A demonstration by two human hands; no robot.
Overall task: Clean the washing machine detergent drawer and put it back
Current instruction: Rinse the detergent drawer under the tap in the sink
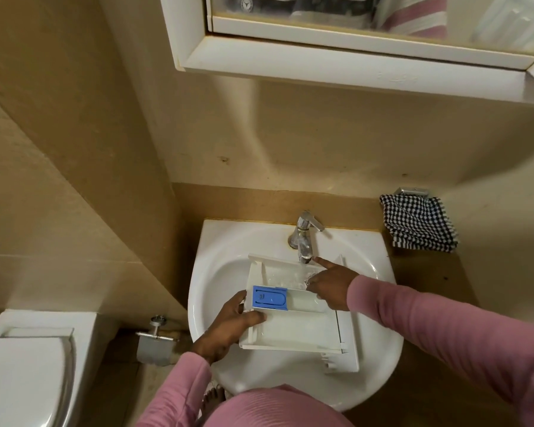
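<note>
Nearest: pink sleeves, left point(179, 392) and right point(429, 318), reaching over the white sink point(210, 291). Above the basin, detergent drawer point(293, 322), held roughly level, long axis running near-to-far, front panel at near right, open compartments upward. Left hand point(232, 325) at the drawer's near-left edge, grip closed on the side wall, thumb over the rim, beside the blue insert point(269, 299). Right hand point(329, 286) at the far-right compartment, grasping nothing, index finger extended toward the tap point(304, 238), other fingers curled in the running water. Judged: rinsing under way; right hand nearer the wet far end. Far right, checked cloth point(418, 223) hanging on the wall.
</note>
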